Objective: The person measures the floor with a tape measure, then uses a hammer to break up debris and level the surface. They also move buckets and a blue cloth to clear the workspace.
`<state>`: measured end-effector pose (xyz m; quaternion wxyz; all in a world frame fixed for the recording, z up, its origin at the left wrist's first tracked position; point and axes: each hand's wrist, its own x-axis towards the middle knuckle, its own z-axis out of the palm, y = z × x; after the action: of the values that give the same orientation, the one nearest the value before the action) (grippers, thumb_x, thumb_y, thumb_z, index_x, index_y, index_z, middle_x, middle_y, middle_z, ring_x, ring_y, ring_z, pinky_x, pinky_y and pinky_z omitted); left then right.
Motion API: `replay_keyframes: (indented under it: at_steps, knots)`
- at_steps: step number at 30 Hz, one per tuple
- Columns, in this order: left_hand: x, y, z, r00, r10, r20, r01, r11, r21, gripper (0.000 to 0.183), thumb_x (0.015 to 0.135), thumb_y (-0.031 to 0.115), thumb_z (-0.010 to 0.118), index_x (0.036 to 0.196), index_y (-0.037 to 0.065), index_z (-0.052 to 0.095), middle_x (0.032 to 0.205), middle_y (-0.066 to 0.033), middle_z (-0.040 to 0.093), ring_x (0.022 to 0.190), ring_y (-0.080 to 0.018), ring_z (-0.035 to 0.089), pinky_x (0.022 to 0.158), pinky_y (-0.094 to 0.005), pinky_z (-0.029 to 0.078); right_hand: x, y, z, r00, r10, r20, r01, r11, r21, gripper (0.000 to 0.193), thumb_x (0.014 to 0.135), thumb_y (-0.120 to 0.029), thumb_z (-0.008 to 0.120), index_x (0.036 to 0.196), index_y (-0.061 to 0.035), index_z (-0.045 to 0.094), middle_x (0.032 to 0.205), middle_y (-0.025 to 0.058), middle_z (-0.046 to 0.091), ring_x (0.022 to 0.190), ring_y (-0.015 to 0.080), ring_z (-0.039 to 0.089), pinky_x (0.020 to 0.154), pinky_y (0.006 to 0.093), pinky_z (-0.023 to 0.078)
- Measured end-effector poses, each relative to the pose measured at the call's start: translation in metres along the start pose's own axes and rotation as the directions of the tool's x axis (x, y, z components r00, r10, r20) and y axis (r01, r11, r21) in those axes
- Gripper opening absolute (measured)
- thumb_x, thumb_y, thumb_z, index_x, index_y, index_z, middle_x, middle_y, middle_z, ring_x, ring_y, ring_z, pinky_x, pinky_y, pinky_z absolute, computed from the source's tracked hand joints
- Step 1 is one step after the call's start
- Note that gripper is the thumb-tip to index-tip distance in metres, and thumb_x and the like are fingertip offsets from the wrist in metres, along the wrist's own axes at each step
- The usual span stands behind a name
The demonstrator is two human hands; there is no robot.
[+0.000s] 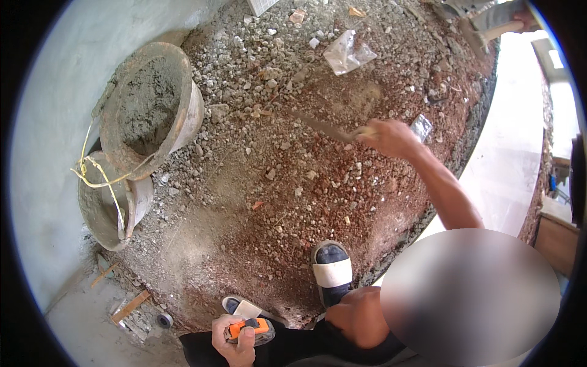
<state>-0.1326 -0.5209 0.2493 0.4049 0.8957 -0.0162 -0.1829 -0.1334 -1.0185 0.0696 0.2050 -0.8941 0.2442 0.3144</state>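
Observation:
At the bottom of the view, my left hand [229, 345] is closed around an orange and black tape measure [252, 329]. Its thumb lies along the near side of the case. I do not see my right hand. To the right, a co-worker's head is a blurred oval, and that person's bare arm [443, 183] reaches out from behind it. The co-worker's hand [391, 137] grips a trowel [325, 127], its thin blade pointing left over the reddish gravel [312, 196]. Dark-socked feet in pale-strapped sandals, one sandal [332, 275] nearer the middle, stand on the gravel.
Against the pale wall [55, 140] at left stand a large bucket [192, 113] of wet mortar and a smaller bucket [143, 199] with yellow cord. Clear plastic [348, 54] lies far off. A tape roll [164, 320] sits lower left. Another person's hand [527, 21] shows upper right.

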Motion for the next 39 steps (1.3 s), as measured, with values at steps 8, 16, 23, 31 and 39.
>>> replay_keyframes:
  at_steps: [8,16,23,31,39]
  knots:
    - [0.011,0.003,0.005,0.997,-0.081,0.004,0.08,0.99,0.115,0.041,0.076,0.037,0.068,0.088,0.0,0.055,0.085,-0.0085,0.054,0.076,-0.0188,0.051,0.07,-0.0314,0.043,0.05,0.082,-0.071,0.927,0.288,-0.241,-0.198,0.92,0.338,0.053,0.09,-0.056,0.046,0.112,-0.0114,0.064,0.091,0.0134,0.065,0.086,0.0238,0.062,0.084,0.0431,0.051]
    - [0.004,0.007,0.008,0.992,-0.09,0.085,0.09,0.996,0.0,0.038,0.08,0.032,0.067,0.092,-0.002,0.055,0.085,-0.0094,0.057,0.075,-0.0193,0.055,0.07,-0.031,0.046,-0.058,0.033,0.055,0.982,-0.182,-0.055,0.162,0.953,-0.256,0.043,0.098,-0.04,0.04,0.128,-0.0091,0.047,0.105,0.016,0.063,0.079,0.0161,0.064,0.052,0.0254,0.054]
    - [0.01,0.012,0.016,0.99,-0.106,0.091,0.104,0.994,0.028,0.026,0.08,0.022,0.066,0.089,-0.001,0.059,0.079,-0.0058,0.057,0.067,-0.0144,0.053,0.06,-0.0268,0.047,-0.107,0.085,0.086,0.987,-0.155,0.051,0.16,0.857,-0.49,0.039,0.097,-0.046,0.031,0.096,-0.0132,0.051,0.07,0.0043,0.045,0.048,0.0097,0.039,0.035,0.023,0.035]
    - [0.007,0.011,0.013,0.997,-0.051,0.055,0.05,0.998,0.022,0.029,0.08,0.026,0.068,0.088,-0.001,0.059,0.076,-0.0039,0.055,0.066,-0.0133,0.051,0.059,-0.0263,0.045,-0.066,0.192,-0.006,0.828,0.397,-0.397,-0.447,0.894,-0.04,0.044,0.096,-0.049,0.04,0.106,-0.0089,0.056,0.076,0.0087,0.065,0.064,0.0163,0.064,0.053,0.0324,0.055]
    - [0.005,0.012,0.016,0.994,0.048,0.099,-0.05,0.998,0.025,0.03,0.08,0.025,0.068,0.091,-0.001,0.058,0.078,-0.0047,0.056,0.069,-0.0147,0.052,0.063,-0.0282,0.046,-0.046,0.044,0.048,0.993,-0.045,0.106,0.063,0.984,-0.168,0.065,0.092,-0.062,0.028,0.131,-0.0141,0.047,0.111,0.0053,0.065,0.045,0.0149,0.051,0.045,0.0341,0.052]
